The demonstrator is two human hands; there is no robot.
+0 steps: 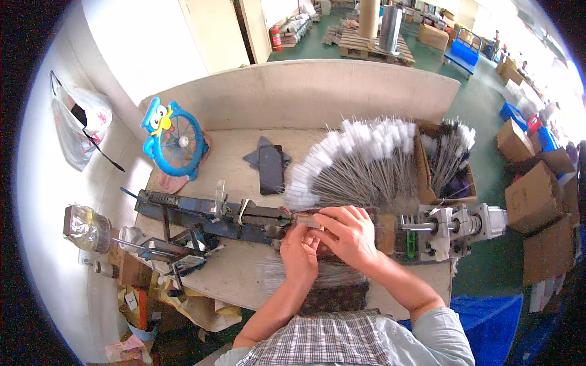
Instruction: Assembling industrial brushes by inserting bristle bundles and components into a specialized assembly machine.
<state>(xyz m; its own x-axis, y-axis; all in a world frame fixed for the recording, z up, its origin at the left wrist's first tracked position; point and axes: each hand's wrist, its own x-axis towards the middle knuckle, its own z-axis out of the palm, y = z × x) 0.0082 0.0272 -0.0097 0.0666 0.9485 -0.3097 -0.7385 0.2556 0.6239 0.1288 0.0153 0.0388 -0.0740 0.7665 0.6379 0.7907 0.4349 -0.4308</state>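
My left hand [299,250] is closed at the middle of the bench, its fingers curled beside the right end of a long dark metal machine [256,221]. My right hand [347,235] meets it from the right, thumb and fingers pinched together. Between the fingertips shows a small pale piece [310,221], too small and too covered to name. Below the hands lies a bundle of thin wires [336,273], partly hidden by my left forearm. Just beyond the hands, many white-tipped wire brushes [360,165] are spread in a fan.
A motor unit with a shaft [448,229] stands at the right. Behind the hands are a dark phone [271,171] and a blue cartoon fan [180,140]. A cardboard box [427,177] holds more brushes. A raised board [293,94] closes the bench's far side.
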